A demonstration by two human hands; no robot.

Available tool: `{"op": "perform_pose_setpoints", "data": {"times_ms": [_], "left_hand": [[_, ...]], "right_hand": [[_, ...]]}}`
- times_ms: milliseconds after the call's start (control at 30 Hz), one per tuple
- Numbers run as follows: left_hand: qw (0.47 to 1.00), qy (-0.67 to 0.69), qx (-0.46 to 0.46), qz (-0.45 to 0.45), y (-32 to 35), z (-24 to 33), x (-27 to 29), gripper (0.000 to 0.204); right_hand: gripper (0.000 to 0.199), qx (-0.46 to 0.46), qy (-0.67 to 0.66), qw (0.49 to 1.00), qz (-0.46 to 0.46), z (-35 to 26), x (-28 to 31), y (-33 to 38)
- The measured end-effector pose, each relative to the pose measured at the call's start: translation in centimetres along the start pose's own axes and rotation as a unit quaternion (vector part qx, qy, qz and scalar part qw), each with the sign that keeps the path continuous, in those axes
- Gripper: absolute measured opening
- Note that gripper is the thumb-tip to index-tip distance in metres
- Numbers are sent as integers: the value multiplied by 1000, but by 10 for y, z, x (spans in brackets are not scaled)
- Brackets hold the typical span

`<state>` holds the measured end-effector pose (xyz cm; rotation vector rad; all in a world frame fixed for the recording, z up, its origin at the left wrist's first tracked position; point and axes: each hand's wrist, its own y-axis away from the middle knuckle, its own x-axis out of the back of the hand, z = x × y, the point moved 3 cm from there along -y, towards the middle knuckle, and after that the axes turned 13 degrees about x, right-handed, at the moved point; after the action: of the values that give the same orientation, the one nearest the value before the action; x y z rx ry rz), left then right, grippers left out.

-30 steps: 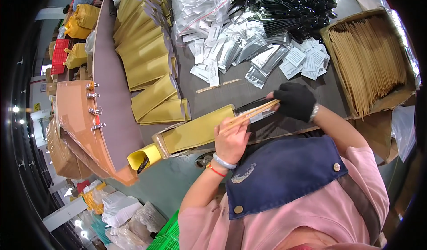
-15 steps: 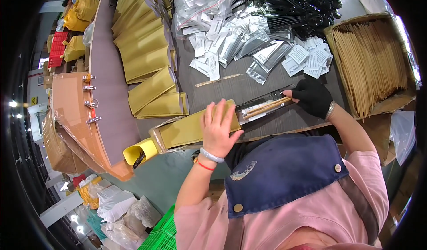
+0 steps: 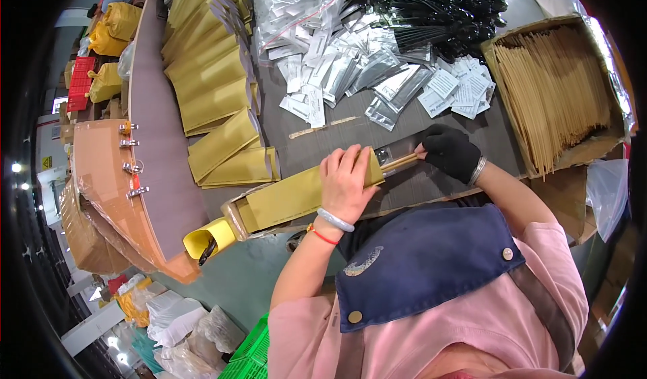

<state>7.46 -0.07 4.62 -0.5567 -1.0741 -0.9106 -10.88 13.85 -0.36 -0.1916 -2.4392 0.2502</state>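
Note:
My left hand lies across a gold paper sleeve, fingers bent over its far side and thumb near its near edge. From the sleeve's right end stick out two wooden chopsticks with some clear and dark pieces beside them. In a black fingerless glove, my right hand pinches the outer ends of the chopsticks. What lies inside the sleeve is hidden. The sleeve's left end rests by a taped cardboard edge at the table's front.
Stacked gold sleeves lie at the left. Farther back are silver packets, white packets and a heap of black plastic cutlery. A carton of wooden chopsticks stands right; a yellow holder hangs at the front edge.
My right hand has moved left, and the chopsticks with the pieces under them have slid deeper into the sleeve. The fingers of my left hand have drawn together and bent over the sleeve.

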Motion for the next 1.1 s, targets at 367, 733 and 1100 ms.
{"op": "perform_pose_setpoints", "data": {"times_ms": [367, 733, 1100], "left_hand": [[998, -40, -19, -42, -12, 11, -5, 69], [996, -39, -8, -77, 0, -2, 5, 65], [997, -30, 10, -73, 2, -8, 6, 69]], "right_hand": [[27, -143, -10, 985, -99, -18, -1, -19], [19, -280, -207, 929, -122, 9, 20, -6], [18, -415, -290, 862, -15, 32, 53, 60]]}}
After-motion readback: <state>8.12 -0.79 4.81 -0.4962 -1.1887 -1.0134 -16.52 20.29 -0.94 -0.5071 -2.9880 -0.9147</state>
